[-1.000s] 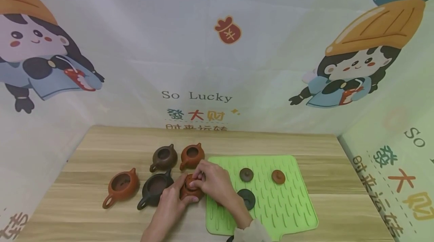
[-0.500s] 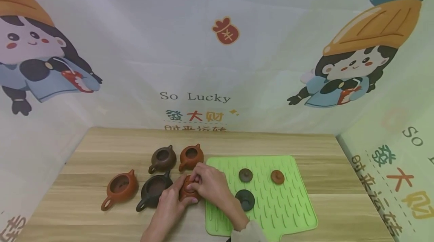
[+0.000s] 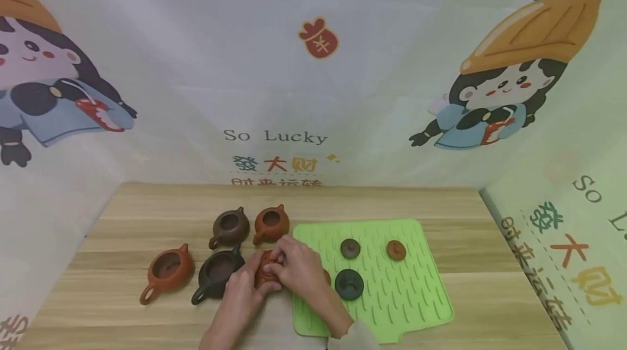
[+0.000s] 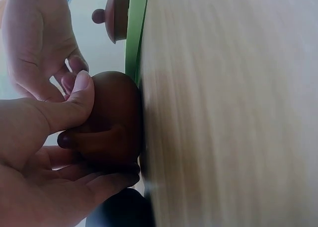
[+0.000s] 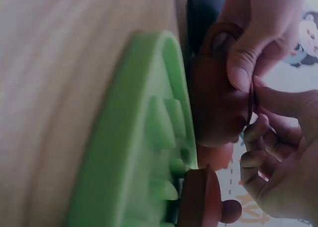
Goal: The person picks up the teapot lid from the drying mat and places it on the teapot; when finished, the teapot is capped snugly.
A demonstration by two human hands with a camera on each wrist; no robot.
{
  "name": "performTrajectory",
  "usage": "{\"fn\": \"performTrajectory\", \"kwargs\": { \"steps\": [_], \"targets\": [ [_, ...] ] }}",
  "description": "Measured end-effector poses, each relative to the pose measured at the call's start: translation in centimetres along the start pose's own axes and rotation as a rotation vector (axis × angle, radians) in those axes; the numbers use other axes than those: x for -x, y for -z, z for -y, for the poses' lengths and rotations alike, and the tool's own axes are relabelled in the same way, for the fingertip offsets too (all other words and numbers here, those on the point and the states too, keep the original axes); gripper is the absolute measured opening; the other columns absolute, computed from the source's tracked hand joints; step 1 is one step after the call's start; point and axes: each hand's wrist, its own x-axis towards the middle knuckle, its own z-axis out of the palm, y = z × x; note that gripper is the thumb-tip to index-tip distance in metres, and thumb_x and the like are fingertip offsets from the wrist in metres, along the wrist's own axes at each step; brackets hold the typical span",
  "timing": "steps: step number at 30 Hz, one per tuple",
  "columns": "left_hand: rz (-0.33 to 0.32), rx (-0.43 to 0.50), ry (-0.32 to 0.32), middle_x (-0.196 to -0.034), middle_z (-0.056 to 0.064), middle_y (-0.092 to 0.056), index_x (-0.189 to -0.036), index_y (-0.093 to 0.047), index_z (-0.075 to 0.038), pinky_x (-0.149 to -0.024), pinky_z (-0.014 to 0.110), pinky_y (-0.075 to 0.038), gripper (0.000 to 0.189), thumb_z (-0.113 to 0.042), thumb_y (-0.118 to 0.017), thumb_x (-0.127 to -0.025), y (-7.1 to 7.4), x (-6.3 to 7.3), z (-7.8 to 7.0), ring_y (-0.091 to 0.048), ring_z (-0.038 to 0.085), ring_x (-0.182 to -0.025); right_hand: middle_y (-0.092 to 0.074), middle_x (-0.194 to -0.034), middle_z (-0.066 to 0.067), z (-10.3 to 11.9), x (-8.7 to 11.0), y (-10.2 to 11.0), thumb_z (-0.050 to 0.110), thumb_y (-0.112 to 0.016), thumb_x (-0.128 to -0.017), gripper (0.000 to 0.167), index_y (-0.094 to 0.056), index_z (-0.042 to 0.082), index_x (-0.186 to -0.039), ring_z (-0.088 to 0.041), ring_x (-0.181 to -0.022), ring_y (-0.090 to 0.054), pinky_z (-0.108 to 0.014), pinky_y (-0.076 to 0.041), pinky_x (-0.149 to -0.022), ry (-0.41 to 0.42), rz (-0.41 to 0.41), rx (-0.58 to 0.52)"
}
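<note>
A small reddish-brown clay teapot [image 5: 213,103] stands upright on the table at the left edge of the green mat. My left hand [image 3: 241,291] grips its body, thumb near the rim and fingers around the far side; the handle shows between them in the left wrist view. My right hand [image 3: 302,269] pinches a reddish lid [image 3: 268,261] by its top, right at the pot's mouth. My fingers hide much of the lid and its knob. Left of my hands stands a black lidless teapot [image 3: 219,272].
Lidless teapots stand around: an orange-brown one [image 3: 168,271] at far left, a dark brown one [image 3: 230,227] and an orange one [image 3: 271,223] behind. The green ridged mat [image 3: 401,295] bears a brown lid [image 3: 350,249], an orange lid [image 3: 395,250], a black lid [image 3: 349,284] and a reddish lid [image 5: 201,197].
The lid in my right hand has come down onto the pot's mouth, where a dark gap showed around it a second ago. Both hands keep their hold; the head view has shifted slightly.
</note>
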Motion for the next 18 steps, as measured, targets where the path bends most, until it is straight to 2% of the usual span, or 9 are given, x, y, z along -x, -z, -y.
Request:
{"fn": "performTrajectory", "kwargs": {
  "steps": [3, 7, 9, 12, 15, 18],
  "targets": [
    [-0.001, -0.008, -0.003, -0.123, 0.018, -0.078, -0.140, -0.065, -0.008, -0.085, 0.060, -0.062, 0.075, -0.023, -0.099, -0.075, 0.0, 0.1, -0.1, -0.077, 0.041, -0.110, -0.060, -0.085, 0.006, 0.1, 0.3, 0.2, 0.022, -0.094, -0.089, 0.025, -0.071, 0.014, -0.091, 0.000, -0.074, -0.052, -0.019, -0.045, -0.064, -0.023, 0.015, -0.003],
    [0.000, -0.018, 0.000, -0.126, 0.021, -0.077, -0.142, -0.064, -0.006, -0.085, 0.060, -0.063, 0.076, -0.023, -0.099, -0.077, 0.3, 0.0, -0.2, -0.076, 0.043, -0.112, -0.062, -0.095, 0.003, -0.3, 0.5, 1.7, 0.030, -0.091, -0.093, 0.032, -0.075, 0.009, -0.110, -0.002, -0.078, -0.053, -0.021, -0.048, -0.067, -0.038, 0.044, -0.064],
    [0.002, -0.015, -0.006, -0.130, 0.023, -0.076, -0.144, -0.063, -0.003, -0.088, 0.062, -0.062, 0.079, -0.022, -0.099, -0.076, 0.3, 0.0, -0.2, -0.075, 0.046, -0.115, -0.064, -0.099, -0.001, -1.2, 1.1, 3.6, 0.028, -0.088, -0.095, 0.034, -0.075, 0.006, -0.117, -0.003, -0.078, -0.053, -0.021, -0.049, -0.068, -0.047, 0.055, -0.151],
    [0.006, -0.009, -0.007, -0.138, 0.025, -0.073, -0.147, -0.062, 0.000, -0.094, 0.065, -0.060, 0.083, -0.022, -0.100, -0.076, 0.2, -0.1, -0.1, -0.072, 0.049, -0.124, -0.068, -0.099, -0.005, -3.7, 2.6, 7.2, 0.018, -0.085, -0.097, 0.027, -0.075, 0.003, -0.116, -0.003, -0.075, -0.055, -0.021, -0.051, -0.068, -0.050, 0.045, -0.278],
    [0.017, -0.002, 0.011, -0.141, 0.025, -0.072, -0.148, -0.062, 0.001, -0.098, 0.066, -0.059, 0.085, -0.022, -0.100, -0.075, 0.3, -0.3, -0.3, -0.070, 0.049, -0.128, -0.071, -0.099, -0.008, -6.6, 4.8, 10.6, 0.009, -0.083, -0.097, 0.019, -0.077, 0.001, -0.113, -0.002, -0.077, -0.057, -0.021, -0.052, -0.070, -0.066, 0.053, -0.327],
    [0.034, 0.003, 0.025, -0.142, 0.024, -0.071, -0.148, -0.062, 0.001, -0.100, 0.065, -0.058, 0.085, -0.022, -0.100, -0.076, 0.5, -0.3, -0.6, -0.069, 0.048, -0.130, -0.072, -0.106, -0.014, -8.8, 6.8, 12.8, 0.004, -0.082, -0.096, 0.021, -0.078, -0.001, -0.116, -0.004, -0.081, -0.058, -0.023, -0.053, -0.073, -0.120, 0.104, -0.345]
  ]
}}
